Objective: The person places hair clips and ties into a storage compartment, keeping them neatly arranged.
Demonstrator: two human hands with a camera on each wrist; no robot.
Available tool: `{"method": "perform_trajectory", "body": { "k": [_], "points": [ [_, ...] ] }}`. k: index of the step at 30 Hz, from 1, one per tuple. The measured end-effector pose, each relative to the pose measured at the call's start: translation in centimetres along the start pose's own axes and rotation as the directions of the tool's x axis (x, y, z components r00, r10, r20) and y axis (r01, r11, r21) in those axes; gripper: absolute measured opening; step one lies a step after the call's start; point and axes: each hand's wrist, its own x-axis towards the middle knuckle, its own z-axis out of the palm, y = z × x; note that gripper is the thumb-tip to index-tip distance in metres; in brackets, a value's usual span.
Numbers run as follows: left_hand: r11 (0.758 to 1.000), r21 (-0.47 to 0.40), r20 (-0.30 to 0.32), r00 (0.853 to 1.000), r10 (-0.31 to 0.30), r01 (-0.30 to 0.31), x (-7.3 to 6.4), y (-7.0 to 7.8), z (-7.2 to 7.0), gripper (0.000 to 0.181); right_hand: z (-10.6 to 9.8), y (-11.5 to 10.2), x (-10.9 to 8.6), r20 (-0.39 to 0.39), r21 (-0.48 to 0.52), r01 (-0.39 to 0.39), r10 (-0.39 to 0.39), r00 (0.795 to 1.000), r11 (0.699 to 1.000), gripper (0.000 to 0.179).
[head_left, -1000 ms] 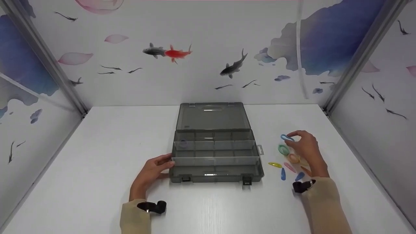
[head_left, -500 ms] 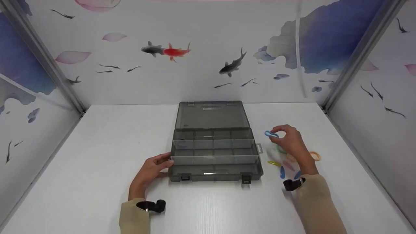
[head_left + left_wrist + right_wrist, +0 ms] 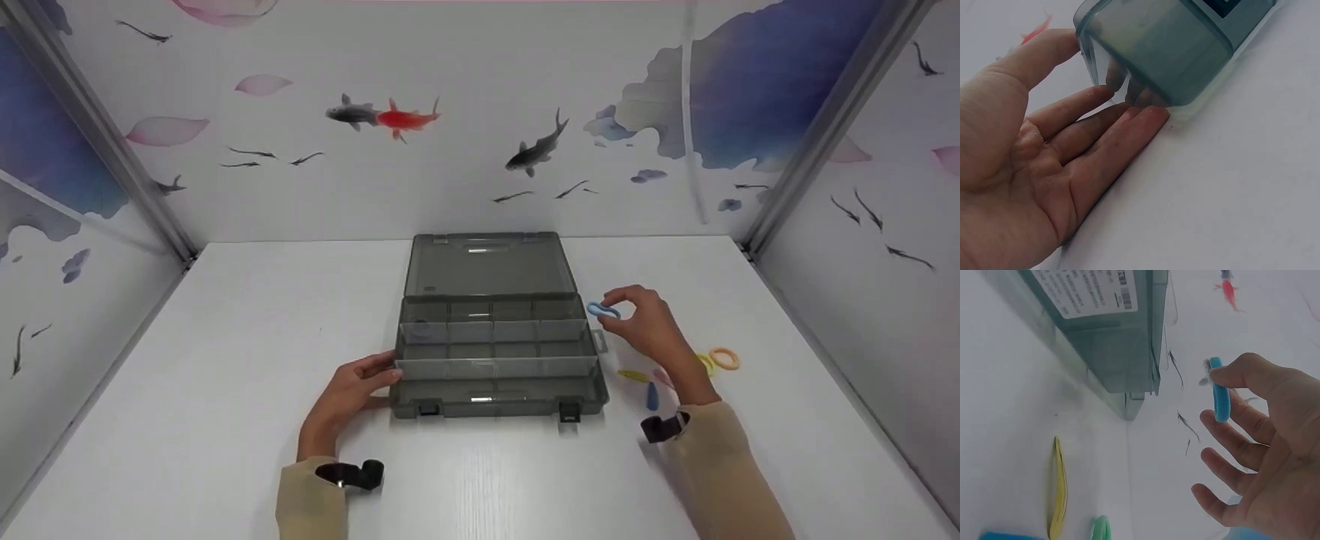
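In the head view my right hand (image 3: 652, 326) pinches a light blue hair tie (image 3: 602, 310) between thumb and index finger, at the right side of a grey see-through compartment box (image 3: 491, 365). The right wrist view shows the blue hair tie (image 3: 1221, 396) held up, the other fingers spread loosely. My left hand (image 3: 349, 394) touches the box's left side. Its fingers lie nearly straight against the side wall (image 3: 1145, 101), the thumb at the rim. The box's lid (image 3: 487, 266) is folded back. A small dark round thing (image 3: 420, 328) shows in the left compartments.
On the table right of the box lie a yellow hair clip (image 3: 634, 375), a blue clip (image 3: 652, 396), a pink clip (image 3: 661, 376), a yellow hair tie (image 3: 706, 365) and an orange hair tie (image 3: 724, 358). A green hair tie (image 3: 1101, 529) shows in the right wrist view. Printed walls enclose the table.
My right hand has carried the blue hair tie leftward from above the loose hair ties and clips to the box's right edge. The left hand has stayed at the box.
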Motion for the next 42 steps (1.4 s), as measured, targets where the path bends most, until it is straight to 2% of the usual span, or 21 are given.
{"method": "perform_trajectory", "body": {
  "k": [9, 12, 21, 30, 35, 42],
  "points": [
    [0.999, -0.048, 0.018, 1.000, 0.018, -0.017, -0.1, 0.0, 0.1, 0.064, 1.2, -3.2, -0.5, -0.022, 0.082, 0.131, -0.129, 0.991, 0.988, 0.019],
    [0.999, -0.040, 0.024, 1.000, 0.020, -0.019, 0.0, 0.1, 0.1, 0.066, 1.6, -4.4, -0.4, -0.024, 0.085, 0.171, -0.170, 0.985, 0.982, 0.020],
    [0.999, -0.046, 0.027, 0.999, 0.020, -0.019, -0.2, 0.1, 0.0, 0.066, 3.6, -8.4, 0.8, 0.018, -0.039, 0.311, -0.310, 0.950, 0.950, 0.019],
    [0.998, -0.055, 0.027, 1.000, 0.015, -0.014, 0.2, 0.2, -0.1, 0.066, 5.6, -11.3, 2.7, 0.172, -0.016, 0.296, -0.289, 0.942, 0.955, 0.022],
    [0.999, -0.046, 0.020, 1.000, 0.006, -0.005, 0.0, 0.0, 0.0, 0.065, 7.1, -12.1, 3.9, 0.255, 0.004, 0.298, -0.289, 0.923, 0.955, 0.023],
    [0.999, -0.046, 0.008, 1.000, 0.017, -0.017, -0.1, 0.0, 0.1, 0.063, 9.0, -12.6, 5.6, 0.255, -0.006, 0.274, -0.263, 0.930, 0.962, 0.024]
  ]
}}
